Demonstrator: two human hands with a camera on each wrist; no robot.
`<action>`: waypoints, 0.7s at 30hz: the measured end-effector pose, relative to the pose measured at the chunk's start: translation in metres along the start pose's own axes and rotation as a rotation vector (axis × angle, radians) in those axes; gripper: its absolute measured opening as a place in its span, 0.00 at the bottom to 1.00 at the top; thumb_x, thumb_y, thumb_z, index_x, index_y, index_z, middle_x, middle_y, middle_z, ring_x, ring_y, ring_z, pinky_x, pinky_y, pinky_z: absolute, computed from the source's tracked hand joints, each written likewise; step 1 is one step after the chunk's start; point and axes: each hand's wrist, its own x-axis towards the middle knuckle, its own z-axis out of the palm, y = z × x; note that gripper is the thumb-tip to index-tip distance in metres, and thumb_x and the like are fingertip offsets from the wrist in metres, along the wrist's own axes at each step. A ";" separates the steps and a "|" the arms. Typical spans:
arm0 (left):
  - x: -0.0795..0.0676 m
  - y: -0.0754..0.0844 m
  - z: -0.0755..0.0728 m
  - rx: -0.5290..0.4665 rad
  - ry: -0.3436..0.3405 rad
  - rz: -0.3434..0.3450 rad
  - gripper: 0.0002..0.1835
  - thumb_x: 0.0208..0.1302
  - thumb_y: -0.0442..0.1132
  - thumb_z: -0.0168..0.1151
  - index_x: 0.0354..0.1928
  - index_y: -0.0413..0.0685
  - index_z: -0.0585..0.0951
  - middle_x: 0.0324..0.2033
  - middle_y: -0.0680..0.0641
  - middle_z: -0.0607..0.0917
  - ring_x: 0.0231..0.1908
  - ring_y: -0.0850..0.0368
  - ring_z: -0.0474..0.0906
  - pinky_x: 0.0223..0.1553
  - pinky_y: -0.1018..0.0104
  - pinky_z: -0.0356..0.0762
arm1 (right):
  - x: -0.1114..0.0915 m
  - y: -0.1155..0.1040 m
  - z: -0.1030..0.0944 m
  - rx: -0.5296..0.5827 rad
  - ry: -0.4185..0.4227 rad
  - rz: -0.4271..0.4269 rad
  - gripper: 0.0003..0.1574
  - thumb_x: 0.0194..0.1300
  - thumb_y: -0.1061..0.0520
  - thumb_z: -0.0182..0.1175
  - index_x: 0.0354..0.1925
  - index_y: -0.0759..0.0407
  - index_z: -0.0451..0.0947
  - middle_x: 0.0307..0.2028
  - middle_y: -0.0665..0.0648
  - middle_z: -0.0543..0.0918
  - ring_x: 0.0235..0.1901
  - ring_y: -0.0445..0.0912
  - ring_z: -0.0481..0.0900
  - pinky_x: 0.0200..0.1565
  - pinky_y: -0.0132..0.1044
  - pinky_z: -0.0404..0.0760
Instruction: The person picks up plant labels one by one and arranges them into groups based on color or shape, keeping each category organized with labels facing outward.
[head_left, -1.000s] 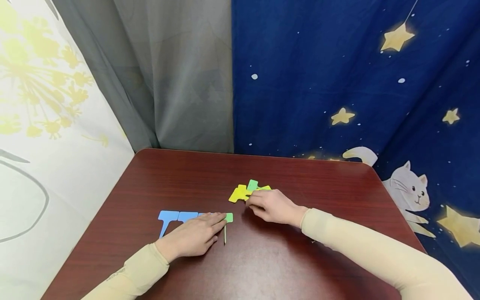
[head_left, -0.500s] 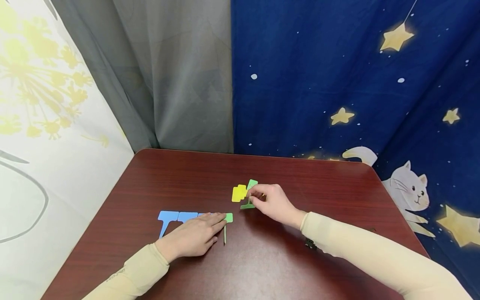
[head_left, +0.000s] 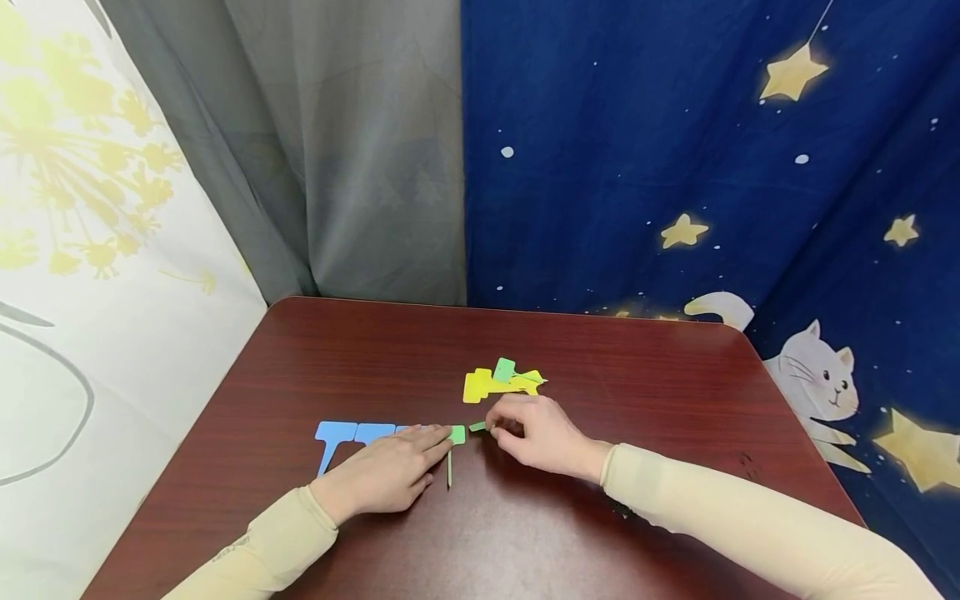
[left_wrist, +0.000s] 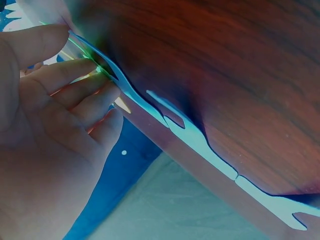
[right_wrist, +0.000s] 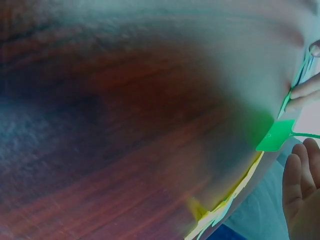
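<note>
Blue T-shaped plant labels (head_left: 337, 432) lie side by side in a row on the table, their stems toward the person. At the row's right end lies a green plant label (head_left: 458, 435). My left hand (head_left: 393, 471) rests flat over the row, fingertips on that green label's edge, and covers part of the labels. Just right of it, my right hand (head_left: 543, 433) pinches another green plant label (right_wrist: 276, 136), which is tilted over the table. The left wrist view shows the left fingers (left_wrist: 75, 72) extended along the blue labels (left_wrist: 200, 145).
A small pile of yellow plant labels (head_left: 475, 387), with a green label (head_left: 505, 370) on top, lies behind the right hand. The dark red-brown table (head_left: 360, 350) ends at a grey curtain (head_left: 382, 167) and a blue star-patterned curtain (head_left: 600, 167).
My right hand has picked a green plant label from the pile and brought it nearer the person, beside the row's right end. The left hand stays in place.
</note>
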 end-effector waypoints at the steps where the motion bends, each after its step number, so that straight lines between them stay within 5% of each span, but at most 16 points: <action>1: 0.000 0.000 0.000 0.000 -0.002 0.000 0.28 0.63 0.46 0.54 0.64 0.44 0.66 0.64 0.44 0.62 0.63 0.50 0.58 0.60 0.56 0.59 | -0.001 -0.001 0.001 -0.006 -0.010 -0.014 0.06 0.59 0.51 0.57 0.34 0.36 0.75 0.32 0.32 0.73 0.29 0.30 0.72 0.30 0.25 0.72; 9: -0.001 0.000 -0.003 -0.007 -0.007 -0.003 0.28 0.63 0.45 0.54 0.64 0.45 0.66 0.64 0.44 0.63 0.63 0.50 0.58 0.60 0.56 0.59 | -0.011 -0.005 0.011 -0.063 -0.123 -0.110 0.06 0.58 0.51 0.56 0.35 0.41 0.77 0.35 0.34 0.72 0.32 0.31 0.72 0.32 0.23 0.70; 21: -0.001 0.000 -0.001 -0.007 -0.019 -0.018 0.28 0.64 0.46 0.53 0.65 0.46 0.65 0.65 0.45 0.62 0.63 0.51 0.58 0.60 0.58 0.59 | -0.013 -0.002 0.013 -0.220 -0.153 -0.195 0.12 0.54 0.54 0.57 0.39 0.42 0.78 0.41 0.39 0.71 0.41 0.32 0.67 0.37 0.28 0.73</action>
